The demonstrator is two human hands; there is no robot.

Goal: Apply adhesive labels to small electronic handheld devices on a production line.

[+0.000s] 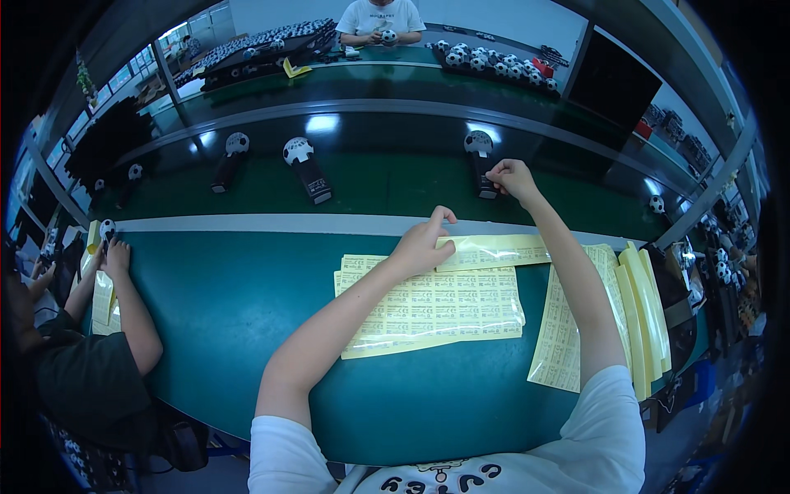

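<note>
My left hand (421, 245) is at the left end of a narrow yellow label strip (494, 250), its thumb over the strip and its index finger raised and bent. The strip lies across the top of pale yellow label sheets (436, 303) on the green table. My right hand (513, 179) reaches farther out, its thumb and fingertips pinched together against the side of a black handle-like box (484, 175). A black-and-white football-patterned ball (477, 142) tops that box. Whatever sits between the right fingertips is too small to make out.
More label sheets (562, 337) and curled yellow backing strips (646, 313) lie right. Similar ball-topped boxes stand left on the dark conveyor (395, 177), beyond a pale rail (288, 223). A co-worker's arm (136, 309) is at left; another person (380, 25) sits opposite, near a tray of balls (498, 66).
</note>
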